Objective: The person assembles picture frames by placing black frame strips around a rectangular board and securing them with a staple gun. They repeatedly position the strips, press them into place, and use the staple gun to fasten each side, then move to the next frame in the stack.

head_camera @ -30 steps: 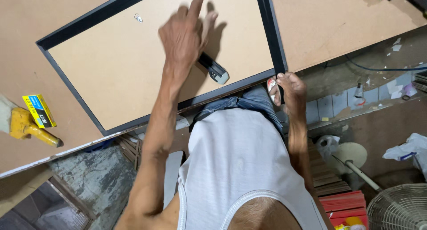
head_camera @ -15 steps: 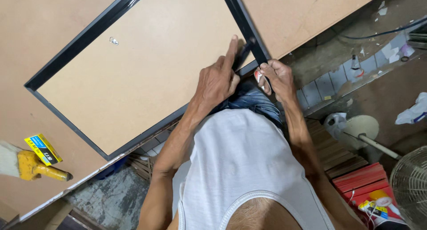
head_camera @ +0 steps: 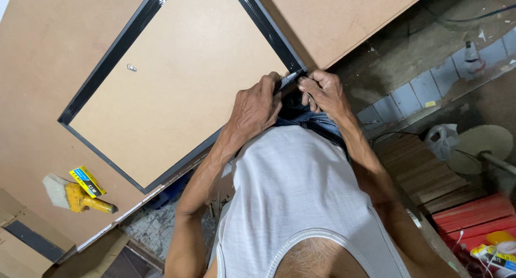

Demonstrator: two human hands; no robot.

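At the black frame's (head_camera: pixel 161 84) near corner, both hands (head_camera: pixel 290 98) pinch a small tool (head_camera: pixel 287 80), brush (head_camera: pixel 75 195) well apart.

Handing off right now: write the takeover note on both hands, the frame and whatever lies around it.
Left hand: pressed on the black frame at its near corner, fingers curled at the edge.
Right hand: at the same corner, pinching a small dark tool; its kind cannot be told.
The frame lies back up on the brown board table, backing panel seated, one small metal fitting on it.
A yellow-handled brush and a yellow packet lie at the left.
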